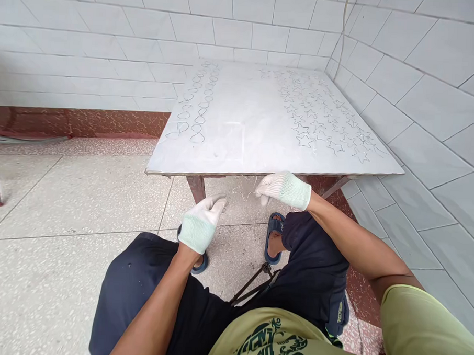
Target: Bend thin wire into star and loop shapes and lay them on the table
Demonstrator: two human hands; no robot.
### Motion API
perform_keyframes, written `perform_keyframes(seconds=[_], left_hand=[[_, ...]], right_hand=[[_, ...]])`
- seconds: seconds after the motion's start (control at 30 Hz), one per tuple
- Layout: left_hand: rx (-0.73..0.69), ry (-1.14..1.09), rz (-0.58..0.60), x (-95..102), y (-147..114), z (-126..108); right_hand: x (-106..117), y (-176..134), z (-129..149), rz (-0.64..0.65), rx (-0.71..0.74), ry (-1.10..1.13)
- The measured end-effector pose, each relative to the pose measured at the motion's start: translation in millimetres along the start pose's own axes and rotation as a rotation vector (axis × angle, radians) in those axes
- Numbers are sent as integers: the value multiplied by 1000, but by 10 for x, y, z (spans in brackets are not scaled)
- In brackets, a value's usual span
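A thin wire star (244,189) hangs in the air just in front of the table's near edge, between my two hands. My right hand (278,188), in a white glove with a pale green cuff, pinches the star at its right side. Lower and to the left, my left hand (207,217) wears a matching glove, its fingers drawn together near the star's left point. Whether it touches the wire is too fine to make out.
On the white tabletop (259,115), many bent-wire stars (305,134) lie at the right and looped wire shapes (197,134) in columns at the left. Tiled walls (414,80) border its back and right. A black folding-stand leg (251,288) rises between my feet.
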State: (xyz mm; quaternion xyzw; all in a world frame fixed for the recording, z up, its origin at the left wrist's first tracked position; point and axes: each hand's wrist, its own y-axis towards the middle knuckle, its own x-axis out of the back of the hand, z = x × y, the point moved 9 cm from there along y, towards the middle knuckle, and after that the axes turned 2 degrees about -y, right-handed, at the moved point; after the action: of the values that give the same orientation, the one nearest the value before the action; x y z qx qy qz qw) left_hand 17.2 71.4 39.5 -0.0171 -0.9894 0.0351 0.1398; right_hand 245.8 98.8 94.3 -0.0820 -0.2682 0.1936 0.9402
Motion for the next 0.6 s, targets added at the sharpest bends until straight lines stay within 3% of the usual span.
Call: perform_keyframes(seconds=[0.1,0.27,0.37,0.6], left_hand=[[21,87,-21,61,50,186],[60,230,20,67,122,425],[-4,384,36,0,100,385],[-114,610,114,-77,52,477]], right_hand=[[116,70,-4,-55,-50,86],[591,230,-20,-60,-133,284],[1025,351,64,-183,-112,220],[1730,500,57,-338,-163,110]])
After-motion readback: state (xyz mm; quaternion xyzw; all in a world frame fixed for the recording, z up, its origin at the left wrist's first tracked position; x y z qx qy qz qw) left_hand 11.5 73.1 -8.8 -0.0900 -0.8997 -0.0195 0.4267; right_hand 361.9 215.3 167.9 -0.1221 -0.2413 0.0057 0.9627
